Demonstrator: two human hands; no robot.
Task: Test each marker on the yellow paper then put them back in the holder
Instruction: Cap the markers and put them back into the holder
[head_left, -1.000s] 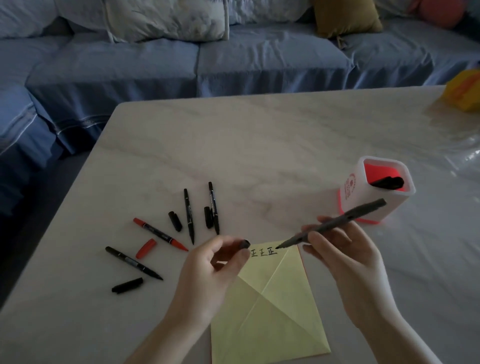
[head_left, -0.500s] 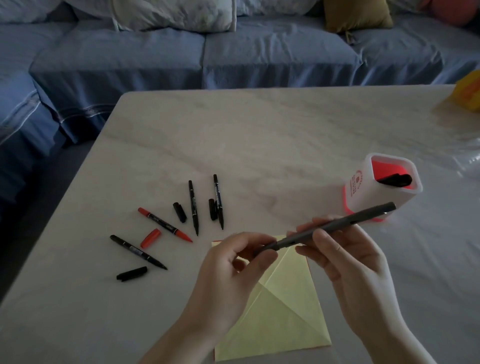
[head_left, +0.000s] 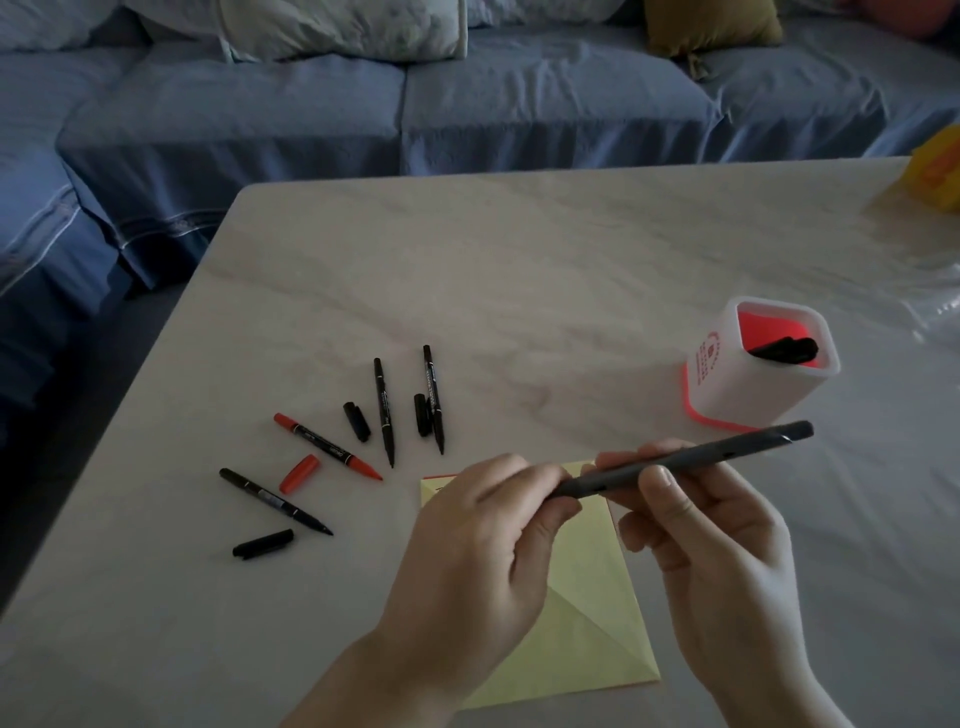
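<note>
Both my hands hold one dark grey marker (head_left: 727, 452) level above the yellow paper (head_left: 587, 608). My left hand (head_left: 483, 545) pinches its near end, where the cap sits; my right hand (head_left: 701, 525) grips the barrel. The white holder (head_left: 727, 384) with a red inside stands to the right and has a black marker (head_left: 784, 349) in it. On the table to the left lie uncapped markers: one red (head_left: 327, 453) and three black (head_left: 274, 501) (head_left: 384, 410) (head_left: 433, 397), with loose caps, one red (head_left: 298, 473) and three black (head_left: 263, 543) (head_left: 356, 422) (head_left: 422, 414), beside them.
The pale marble table (head_left: 519, 270) ends at the left and far edges, with a blue sofa (head_left: 395, 109) and cushions beyond. A yellow object (head_left: 935, 169) sits at the table's far right corner. Clear plastic wrap (head_left: 940, 312) lies at the right edge.
My left hand brought the cap onto the marker's tip and pressed it on. The marker rose from the paper and turned level. My hands now hide the written marks.
</note>
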